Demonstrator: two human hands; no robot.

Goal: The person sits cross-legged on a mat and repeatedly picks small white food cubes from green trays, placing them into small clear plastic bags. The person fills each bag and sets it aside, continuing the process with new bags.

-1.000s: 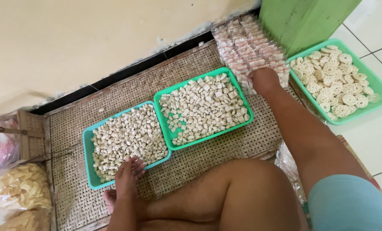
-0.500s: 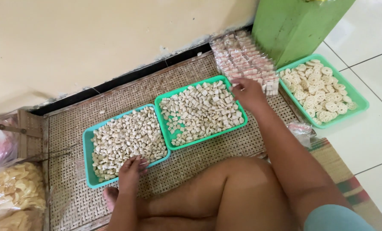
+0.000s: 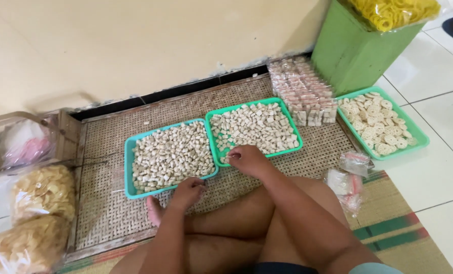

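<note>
While the person is sitting cross-legged on the floor, the right hand is resting at the near rim of the right-hand green plastic tray of pale cracker pieces, and its fingers are curling narrowly around a few of the pieces at that edge. The left hand is lying just in front of the left-hand green plastic tray of pale cracker pieces, touching its near rim; its fingers are bending downward, and I cannot tell if they are holding anything. The two trays are standing side by side, almost touching, on a flat woven rattan mat that is lying against the cream wall.

To the right of the trays, a stack of small clear packets with pink and white contents is lying on the mat. Beside it, a third green tray with round lattice-shaped crackers is sitting on the white tiled floor, just in front of a tall green bin that is carrying a bag of yellow ring snacks. A few small filled plastic bags are lying near the right knee, on a striped straw mat. On the far left, large clear bags of pale chips are resting beside the rattan mat.
</note>
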